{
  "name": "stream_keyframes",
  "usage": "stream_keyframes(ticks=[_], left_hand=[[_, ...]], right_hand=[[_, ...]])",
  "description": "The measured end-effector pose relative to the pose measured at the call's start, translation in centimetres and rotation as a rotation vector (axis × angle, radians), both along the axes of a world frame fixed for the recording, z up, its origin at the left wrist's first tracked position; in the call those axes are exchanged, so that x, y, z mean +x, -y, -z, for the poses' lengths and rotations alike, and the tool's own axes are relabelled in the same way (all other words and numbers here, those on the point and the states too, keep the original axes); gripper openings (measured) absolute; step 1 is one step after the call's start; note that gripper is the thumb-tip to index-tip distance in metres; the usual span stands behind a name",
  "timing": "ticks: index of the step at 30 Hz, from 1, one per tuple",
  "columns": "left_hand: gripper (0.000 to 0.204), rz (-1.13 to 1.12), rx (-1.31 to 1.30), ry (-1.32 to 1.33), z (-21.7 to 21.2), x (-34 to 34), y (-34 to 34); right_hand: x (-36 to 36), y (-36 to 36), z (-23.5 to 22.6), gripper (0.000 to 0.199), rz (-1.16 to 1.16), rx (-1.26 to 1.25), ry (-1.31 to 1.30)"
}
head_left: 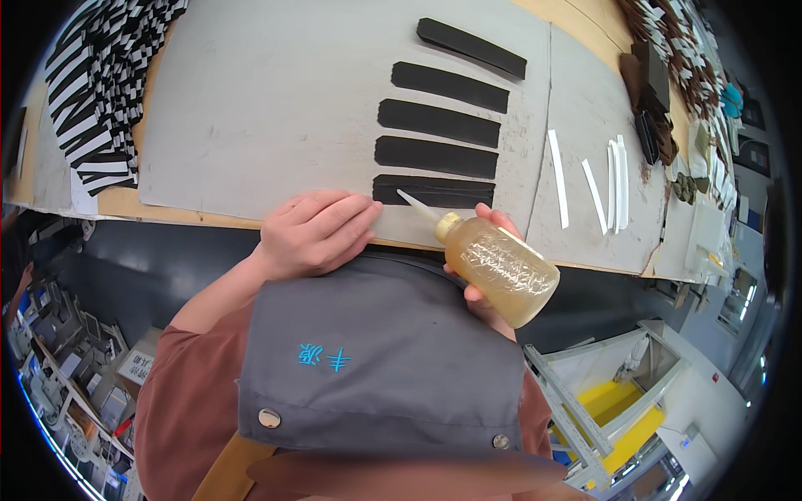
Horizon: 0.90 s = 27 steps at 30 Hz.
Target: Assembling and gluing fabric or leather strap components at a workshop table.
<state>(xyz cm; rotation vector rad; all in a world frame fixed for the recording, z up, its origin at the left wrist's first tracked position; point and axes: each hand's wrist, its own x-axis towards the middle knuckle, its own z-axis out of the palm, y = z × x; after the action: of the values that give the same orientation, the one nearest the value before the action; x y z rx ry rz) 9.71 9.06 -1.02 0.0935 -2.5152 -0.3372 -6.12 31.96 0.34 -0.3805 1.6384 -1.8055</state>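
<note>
My right hand (494, 222) is wrapped round a squeeze bottle (504, 271) of cloudy amber plastic with a yellowish collar. The bottle is tilted, and its pale pointed nozzle (415, 204) reaches over the nearest black strip (455, 190), its tip near the strip's left part. Fine lines run lengthwise along that strip. Fingers stretched out and lying low, my left hand (317, 230) rests at the table's front edge, fingertips at the strip's left end. Beyond it several more black strips (436, 153) lie in a column, the farthest one (472, 48) slanted.
A grey board (259, 108) covers the wooden table. Piled black-and-white strips (96, 100) lie at the far left. White strips (619, 184) lie to the right, with brown pieces (652, 92) beyond. A metal-framed bin with yellow lining (614, 401) stands at the lower right.
</note>
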Motion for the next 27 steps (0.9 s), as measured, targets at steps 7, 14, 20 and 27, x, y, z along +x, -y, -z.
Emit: stream_keyframes(ticks=[7,14,20,27], left_hand=[[0.026,-0.016,-0.012,0.017,0.1,0.5,-0.1],[0.027,0.008,0.045,0.028,-0.4,0.4,0.2],[0.041,-0.082,0.170,0.177,-2.3,-0.6,2.1],[0.038,-0.062,0.186,0.296,-2.1,-1.9,3.0]], right_hand=[[-0.4,1.8,1.0,0.114,-0.291,-0.097,-0.242],[-1.3,1.2,-0.6,0.115,-0.058,-0.165,0.089],[-5.0,-1.8,-0.2,0.116,0.404,-0.334,0.108],[-4.5,-1.3,-0.5,0.116,0.451,-0.089,-0.035]])
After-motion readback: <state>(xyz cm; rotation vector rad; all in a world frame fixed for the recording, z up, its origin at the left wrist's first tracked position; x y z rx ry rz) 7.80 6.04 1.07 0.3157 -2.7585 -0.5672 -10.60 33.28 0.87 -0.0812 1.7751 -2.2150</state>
